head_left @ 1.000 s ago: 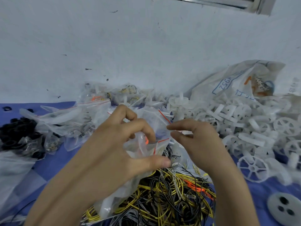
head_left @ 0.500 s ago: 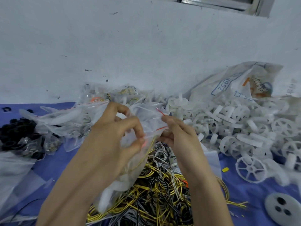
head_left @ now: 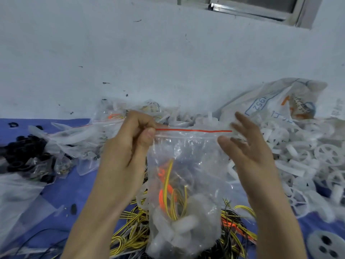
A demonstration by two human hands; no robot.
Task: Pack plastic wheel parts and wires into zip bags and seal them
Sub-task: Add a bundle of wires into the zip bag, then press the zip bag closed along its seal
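Note:
A clear zip bag [head_left: 188, 157] with a red line along its top hangs upright between my hands, above a heap of yellow and black wires [head_left: 130, 238]. Yellow and orange wires and white plastic parts lie in its lower half. My left hand [head_left: 130, 144] pinches the bag's top left corner between thumb and curled fingers. My right hand [head_left: 244, 146] is at the top right corner, thumb against the strip, fingers spread and blurred. A large pile of white plastic wheel parts [head_left: 306, 159] lies to the right.
Filled zip bags [head_left: 74, 135] are heaped at the back left, with black parts [head_left: 24, 156] further left. A printed white sack [head_left: 276, 101] leans on the wall at the right. A grey disc [head_left: 328, 245] lies at the bottom right on the blue cloth [head_left: 61, 189].
The bag has been lifted and stretched out flat; my hands have moved apart along its top strip, the right hand sliding to the right end with its fingers opening.

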